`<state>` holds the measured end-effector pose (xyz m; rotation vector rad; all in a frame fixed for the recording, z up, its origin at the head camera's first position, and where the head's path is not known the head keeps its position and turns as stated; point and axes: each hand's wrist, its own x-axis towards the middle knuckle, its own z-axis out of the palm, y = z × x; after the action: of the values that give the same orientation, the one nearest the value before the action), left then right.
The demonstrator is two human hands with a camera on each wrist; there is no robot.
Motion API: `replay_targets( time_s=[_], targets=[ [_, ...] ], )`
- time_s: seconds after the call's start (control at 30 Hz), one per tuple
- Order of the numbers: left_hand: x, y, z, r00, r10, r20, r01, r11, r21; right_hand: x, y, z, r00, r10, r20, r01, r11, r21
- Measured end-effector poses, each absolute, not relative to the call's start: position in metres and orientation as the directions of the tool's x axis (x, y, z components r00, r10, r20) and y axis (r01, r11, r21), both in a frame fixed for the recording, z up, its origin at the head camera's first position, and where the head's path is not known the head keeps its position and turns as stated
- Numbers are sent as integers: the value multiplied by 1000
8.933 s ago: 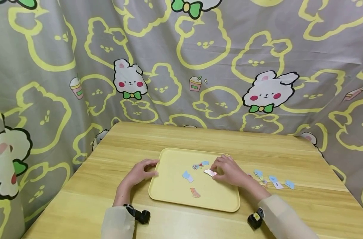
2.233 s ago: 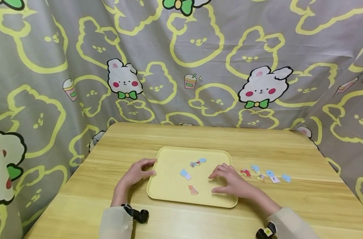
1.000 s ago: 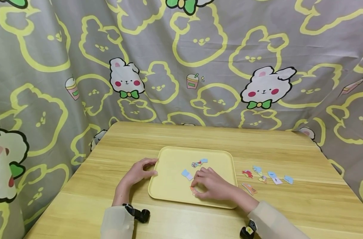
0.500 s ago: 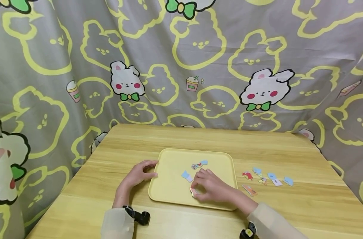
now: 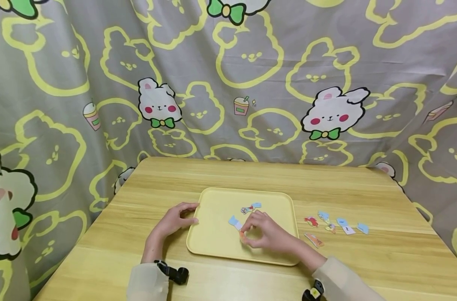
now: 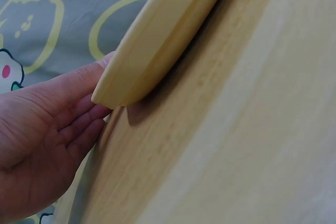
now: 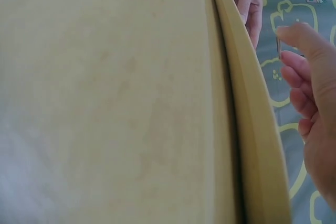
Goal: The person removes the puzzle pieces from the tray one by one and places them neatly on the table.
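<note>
In the head view the right hand (image 5: 267, 233) pinches a small orange puzzle piece (image 5: 242, 237) between thumb and fingers, above the lower middle of the yellow tray (image 5: 209, 241). The right wrist view shows the thin piece (image 7: 279, 47) edge-on at the fingertips of the right hand (image 7: 319, 85). A blue and lilac piece pair (image 5: 234, 222) lies just beyond the pinched piece. Farther back on the tray is a joined blue and red piece group (image 5: 251, 208). The left hand (image 5: 175, 219) rests at the tray's left edge; the left wrist view shows its fingers against the rim (image 6: 142, 51).
Right of the tray, on the wooden table (image 5: 168, 175), lie a red piece (image 5: 311, 221), an orange piece (image 5: 314, 240), a blue and lilac pair (image 5: 346, 226), a blue piece (image 5: 362, 228) and other small pieces (image 5: 326, 221). A patterned curtain (image 5: 198, 50) hangs behind.
The right hand came down to the orange piece on the tray and now holds it slightly raised. Another orange piece now lies on the table at the right. The left hand stays at the tray's edge.
</note>
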<state>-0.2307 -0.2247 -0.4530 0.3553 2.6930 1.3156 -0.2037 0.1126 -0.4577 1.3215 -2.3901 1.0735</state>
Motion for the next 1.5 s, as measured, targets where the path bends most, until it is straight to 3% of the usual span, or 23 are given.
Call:
replay_targets(
  time_s=[0.27,0.73,1.5],
  targets=[
    [-232,-224,-455,-967,253,-14,145,597,789,-201,116,-452,-668,-599,441,-718,365,-593],
    [-230,-224,-452,-968,252,-12,152,619,771,-199,132,-454,-658,-559,504,-738,344,-581],
    [-231,-224,-451,-958,287,-2,182,613,769,-188,183,-462,-705,-461,539,-707,404,-580]
  ],
)
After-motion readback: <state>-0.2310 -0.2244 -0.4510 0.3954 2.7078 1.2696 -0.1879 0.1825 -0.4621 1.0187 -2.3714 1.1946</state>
